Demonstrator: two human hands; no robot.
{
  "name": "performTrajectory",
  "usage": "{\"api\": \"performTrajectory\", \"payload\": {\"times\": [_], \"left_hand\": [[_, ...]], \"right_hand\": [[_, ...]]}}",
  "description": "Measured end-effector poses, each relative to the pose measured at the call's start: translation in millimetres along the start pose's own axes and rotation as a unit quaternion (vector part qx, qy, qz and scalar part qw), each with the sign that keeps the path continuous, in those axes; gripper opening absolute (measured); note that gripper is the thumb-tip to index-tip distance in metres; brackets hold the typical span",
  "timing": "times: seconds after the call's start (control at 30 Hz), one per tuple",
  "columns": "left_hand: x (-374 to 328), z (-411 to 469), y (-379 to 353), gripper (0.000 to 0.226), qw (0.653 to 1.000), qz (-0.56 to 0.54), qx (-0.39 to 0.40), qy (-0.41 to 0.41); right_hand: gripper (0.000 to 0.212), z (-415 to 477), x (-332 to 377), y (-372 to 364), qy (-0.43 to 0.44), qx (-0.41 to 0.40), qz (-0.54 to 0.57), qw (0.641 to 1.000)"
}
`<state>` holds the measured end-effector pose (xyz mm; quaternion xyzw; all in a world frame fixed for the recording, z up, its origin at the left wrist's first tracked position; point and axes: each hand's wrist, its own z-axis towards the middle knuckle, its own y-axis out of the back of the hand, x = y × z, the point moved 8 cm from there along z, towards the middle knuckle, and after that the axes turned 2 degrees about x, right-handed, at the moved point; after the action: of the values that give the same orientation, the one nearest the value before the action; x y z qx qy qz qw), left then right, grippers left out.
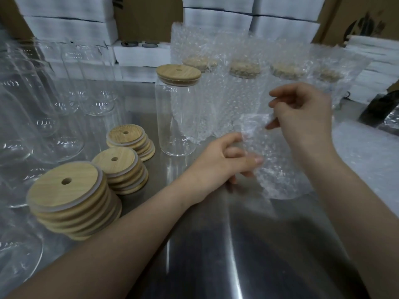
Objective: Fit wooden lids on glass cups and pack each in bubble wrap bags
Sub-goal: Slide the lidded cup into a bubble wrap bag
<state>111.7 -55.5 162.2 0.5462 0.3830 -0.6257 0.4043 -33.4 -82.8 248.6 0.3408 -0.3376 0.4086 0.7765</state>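
While a lidded glass cup [177, 113] is standing by, both hands are gripping one bubble wrap bag [278, 160].
Left hand [224, 162] is pinching its side; right hand [302, 117] is pinching its top edge.

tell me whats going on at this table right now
A person is packing cups. The left hand and right hand pinch an empty bubble wrap bag over the steel table, apparently opening it. A lidded glass cup stands unwrapped beyond them, likely next. Four bagged cups stand in a row behind it; stacks of wooden lids and bare glass cups wait on the left.
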Motion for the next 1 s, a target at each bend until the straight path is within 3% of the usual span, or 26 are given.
{"api": "performTrajectory", "payload": {"times": [0.2, 0.4, 0.57, 0.8, 0.93, 1.0], "left_hand": [[1.4, 1.8, 19.2, 0.007, 0.997, -0.025, -0.073, -0.001], [-2.2, -2.1, 41.4, 0.022, 0.982, -0.049, -0.181, -0.02], [-8.4, -5.1, 45.3, 0.036, 0.973, -0.052, -0.217, -0.053], [-16.9, -6.8, 43.2, 0.027, 0.975, -0.042, -0.204, -0.08], [-16.5, -7.3, 44.0, 0.039, 0.976, -0.031, -0.196, -0.086], [-17.5, -7.7, 45.6, 0.042, 0.974, -0.019, -0.205, -0.091]], "right_hand": [[0.032, -8.7, -1.9, -16.1, -0.004, 0.029, 0.103, 0.994], [0.009, -24.6, 29.3, -21.6, 0.131, 0.059, -0.02, 0.989], [0.031, -31.6, 19.6, -47.5, 0.06, 0.196, -0.072, 0.976], [0.068, -41.8, -6.5, -72.8, -0.049, 0.36, -0.015, 0.932], [0.06, -46.9, -10.5, -74.1, -0.089, 0.403, 0.024, 0.911], [0.046, -46.5, -12.5, -73.2, -0.107, 0.405, 0.043, 0.907]]}}
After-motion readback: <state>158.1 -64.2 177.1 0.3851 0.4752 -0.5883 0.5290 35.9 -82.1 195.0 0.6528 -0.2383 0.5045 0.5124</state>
